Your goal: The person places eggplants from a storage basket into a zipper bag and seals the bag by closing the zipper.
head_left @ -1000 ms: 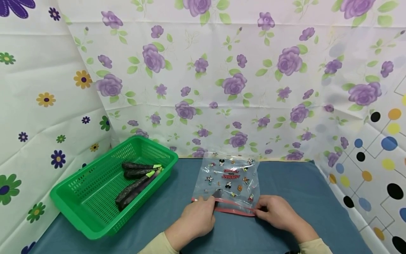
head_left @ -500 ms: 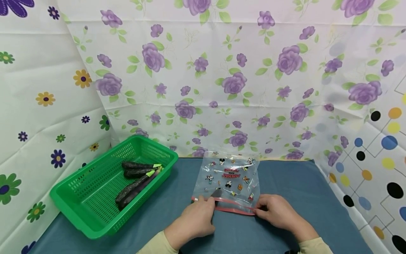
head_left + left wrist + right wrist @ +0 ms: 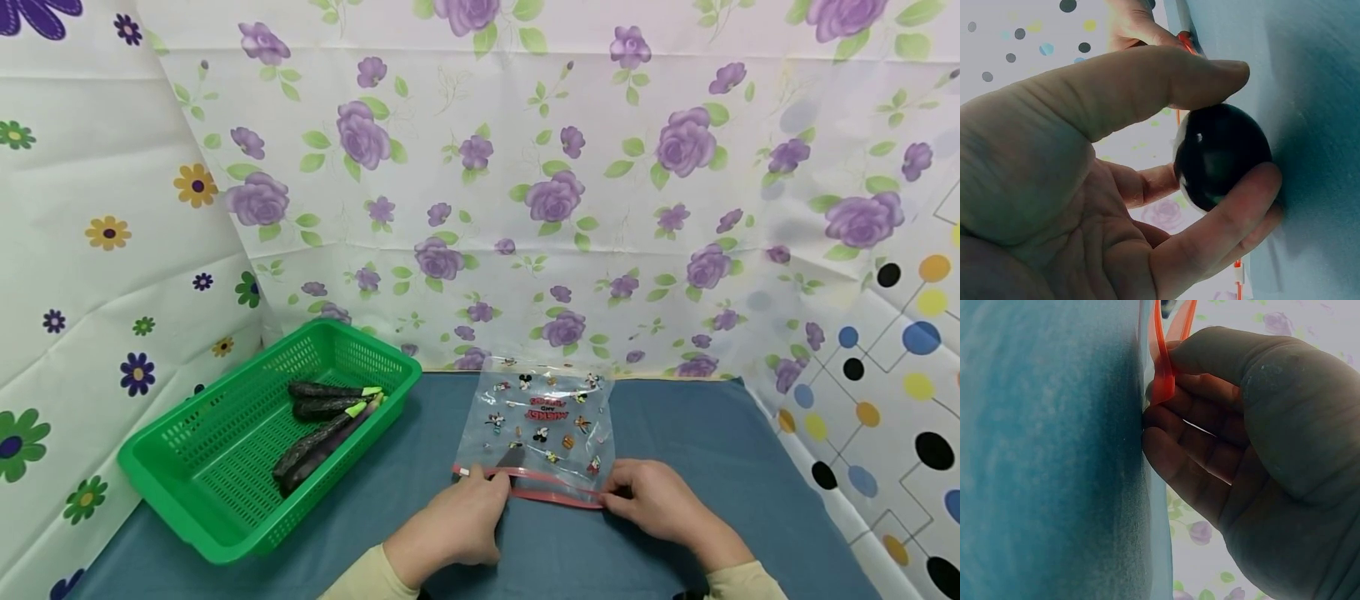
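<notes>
A clear zip bag (image 3: 538, 433) printed with small cartoon figures lies flat mid-table, its red-edged mouth facing me. My left hand (image 3: 467, 517) grips an eggplant at the left of that mouth. In the left wrist view, the eggplant's rounded dark end (image 3: 1225, 156) sits between thumb and fingers; in the head view its dark far part (image 3: 512, 458) shows through the bag, the rest hidden behind the hand. The right hand (image 3: 656, 504) pinches the mouth's right corner. Seen from the right wrist, the red strip (image 3: 1163, 375) runs between thumb and fingers, the two lips parted.
At the left stands a green slotted basket (image 3: 176, 521) holding several dark eggplants (image 3: 311, 454) with green stem ends. A white slider (image 3: 463, 472) sits at the left end of the bag's mouth. Flowered cloth (image 3: 555, 283) rises behind the blue tabletop (image 3: 697, 433).
The left hand has shifted slightly left and its thumb has moved back; the eggplant's dark tip reaches a little farther into the bag. The right hand has stayed at the corner.
</notes>
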### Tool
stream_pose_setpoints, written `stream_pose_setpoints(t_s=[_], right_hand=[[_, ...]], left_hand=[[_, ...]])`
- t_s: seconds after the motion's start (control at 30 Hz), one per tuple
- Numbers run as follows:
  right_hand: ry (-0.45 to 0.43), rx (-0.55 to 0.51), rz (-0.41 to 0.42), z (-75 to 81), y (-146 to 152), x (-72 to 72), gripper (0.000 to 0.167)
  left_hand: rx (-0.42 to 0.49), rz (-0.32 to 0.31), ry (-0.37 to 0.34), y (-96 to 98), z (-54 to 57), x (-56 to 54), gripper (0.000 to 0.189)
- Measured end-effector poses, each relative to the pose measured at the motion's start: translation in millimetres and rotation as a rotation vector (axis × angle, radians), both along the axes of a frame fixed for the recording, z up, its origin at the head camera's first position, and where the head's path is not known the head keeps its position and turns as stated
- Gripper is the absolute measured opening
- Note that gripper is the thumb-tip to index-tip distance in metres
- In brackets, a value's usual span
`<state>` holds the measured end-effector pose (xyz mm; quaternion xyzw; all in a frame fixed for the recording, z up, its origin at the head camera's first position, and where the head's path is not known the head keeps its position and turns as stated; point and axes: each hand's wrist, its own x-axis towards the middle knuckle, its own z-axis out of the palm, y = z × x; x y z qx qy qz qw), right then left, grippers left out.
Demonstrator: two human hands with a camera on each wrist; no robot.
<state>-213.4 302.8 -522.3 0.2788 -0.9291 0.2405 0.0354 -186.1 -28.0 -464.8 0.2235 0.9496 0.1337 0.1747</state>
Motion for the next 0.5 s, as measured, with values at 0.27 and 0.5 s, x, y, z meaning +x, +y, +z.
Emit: stream_pose_setpoints(t_s=[0.27,0.5], right_hand=[[-0.026,0.0,0.0,1.9,-1.0,1.4,0.019],[0.002,0.007,0.01,1.1,-0.7,0.3,0.02]], left_hand=[[0.003,-0.016,-0.016,-0.8,2.5,0.5,0.057],[0.01,0.02,-0.018,2.8,2.9,-0.7,0.054]])
